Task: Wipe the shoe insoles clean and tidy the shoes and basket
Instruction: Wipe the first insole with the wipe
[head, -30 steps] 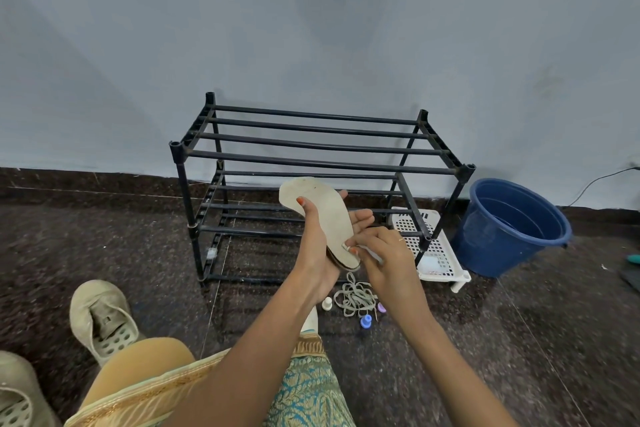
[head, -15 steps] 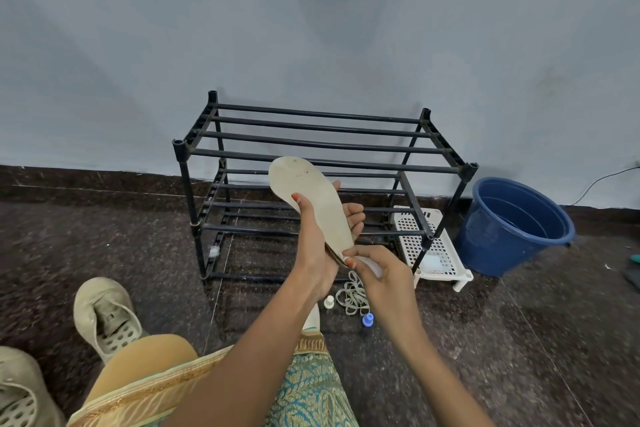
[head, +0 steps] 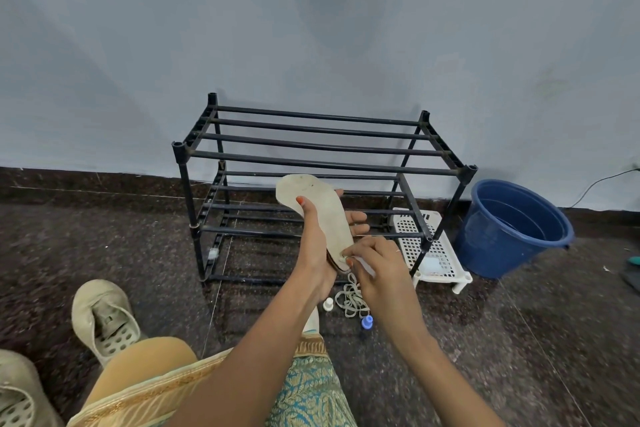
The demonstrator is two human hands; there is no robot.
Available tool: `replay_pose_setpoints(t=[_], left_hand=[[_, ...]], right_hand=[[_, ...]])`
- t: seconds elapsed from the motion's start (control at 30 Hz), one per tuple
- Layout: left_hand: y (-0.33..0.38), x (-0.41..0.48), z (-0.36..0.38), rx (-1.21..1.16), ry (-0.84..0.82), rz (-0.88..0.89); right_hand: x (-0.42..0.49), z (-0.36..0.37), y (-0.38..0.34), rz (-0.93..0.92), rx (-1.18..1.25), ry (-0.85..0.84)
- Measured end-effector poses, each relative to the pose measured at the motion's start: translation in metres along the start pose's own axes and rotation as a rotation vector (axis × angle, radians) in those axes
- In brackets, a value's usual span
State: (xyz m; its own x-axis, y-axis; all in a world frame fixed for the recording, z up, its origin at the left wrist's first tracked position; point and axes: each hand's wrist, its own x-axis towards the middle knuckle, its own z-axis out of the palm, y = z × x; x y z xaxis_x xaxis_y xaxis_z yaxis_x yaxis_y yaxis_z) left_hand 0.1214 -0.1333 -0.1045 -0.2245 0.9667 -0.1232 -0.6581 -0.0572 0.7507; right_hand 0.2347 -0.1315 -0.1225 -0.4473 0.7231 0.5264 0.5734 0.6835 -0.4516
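A beige insole [head: 317, 208] stands tilted in front of the black shoe rack [head: 322, 163], toe end up. My left hand [head: 317, 246] grips it from beneath, thumb on its left edge and fingers behind. My right hand [head: 379, 270] pinches a small white wipe [head: 363, 265] against the insole's heel end. One beige shoe [head: 104, 319] lies on the floor at the left, and another [head: 17, 392] is partly cut off at the bottom left corner. A white perforated basket [head: 433, 246] sits on the floor beside the rack's right leg.
A blue bucket [head: 512, 229] stands right of the basket by the wall. Loose laces [head: 349, 298], a white cap [head: 328, 304] and a blue cap [head: 367, 322] lie on the dark floor below my hands. My knee [head: 152, 360] fills the lower left.
The insole rose half a second ago and has come back down slightly. My right hand has shifted along its heel end with the wipe.
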Motion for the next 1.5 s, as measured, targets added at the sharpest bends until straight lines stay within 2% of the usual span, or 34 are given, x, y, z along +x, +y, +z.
replay_pose_setpoints(t=[0.13, 0.4, 0.57, 0.87, 1.03, 1.23, 1.4, 1.5], left_hand=[[0.000, -0.001, 0.002, 0.014, -0.030, -0.038], [0.001, -0.002, 0.001, -0.040, -0.005, -0.026], [0.001, -0.002, 0.003, -0.144, 0.010, -0.005], [-0.001, 0.002, 0.002, -0.159, 0.056, 0.061], [-0.001, 0.005, 0.003, -0.161, 0.112, 0.062], [-0.002, 0.004, 0.002, -0.145, 0.120, 0.052], [0.001, 0.003, 0.001, -0.208, 0.110, 0.026], [0.001, 0.003, 0.001, -0.222, 0.105, 0.016]], right_hand=[[0.004, -0.002, 0.005, -0.101, -0.105, 0.089], [-0.001, 0.003, 0.005, -0.029, -0.052, 0.073], [-0.009, 0.005, -0.007, 0.111, 0.075, 0.071], [-0.008, -0.001, -0.036, 0.465, 0.383, -0.017], [-0.005, 0.004, -0.047, 0.551, 0.526, 0.012], [-0.002, 0.005, -0.053, 0.522, 0.508, 0.026], [-0.009, 0.002, -0.042, 0.256, 0.192, -0.011], [-0.013, 0.000, -0.038, 0.219, 0.105, -0.014]])
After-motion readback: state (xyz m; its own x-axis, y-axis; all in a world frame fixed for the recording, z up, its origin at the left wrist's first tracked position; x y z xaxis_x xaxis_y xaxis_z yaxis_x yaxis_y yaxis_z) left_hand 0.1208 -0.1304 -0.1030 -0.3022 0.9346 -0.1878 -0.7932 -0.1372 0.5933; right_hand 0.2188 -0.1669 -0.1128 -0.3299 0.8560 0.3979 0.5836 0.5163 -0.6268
